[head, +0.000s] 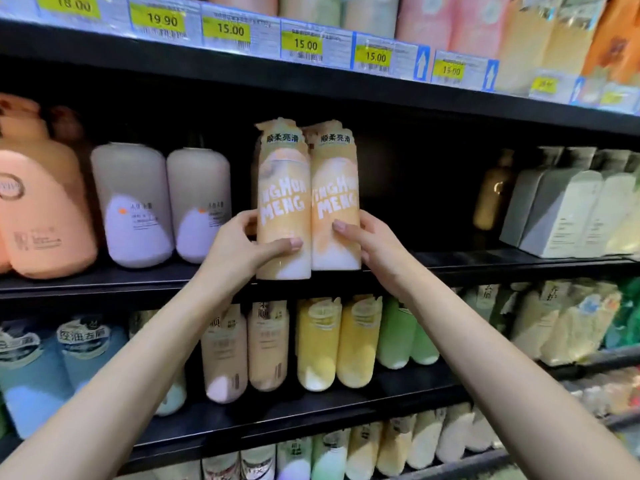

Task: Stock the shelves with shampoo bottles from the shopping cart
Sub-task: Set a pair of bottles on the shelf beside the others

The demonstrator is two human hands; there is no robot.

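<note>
1. two orange shampoo bottles stand upright and touching, side by side, at the front edge of the middle shelf (485,265): the left bottle (283,202) and the right bottle (334,199), both with white lettering.
2. left hand (239,251) reaches up from the lower left, forearm stretched out; its thumb lies across the front of the left bottle low down, and the fingers (244,220) curl round that bottle's left side, clamped on it.
3. right hand (372,244) comes in from the lower right, thumb pressed on the front of the right bottle, the rest of the hand wrapped round its right side, gripping it.
4. so one bottle per hand, each held near its lower half, bases at the shelf lip.
5. to the left on the same shelf: two pale lilac bottles (133,202) and a big peach bottle (41,209).
6. above, a row of yellow price tags (304,45); below, more bottles in blue, beige, yellow and green.
</note>
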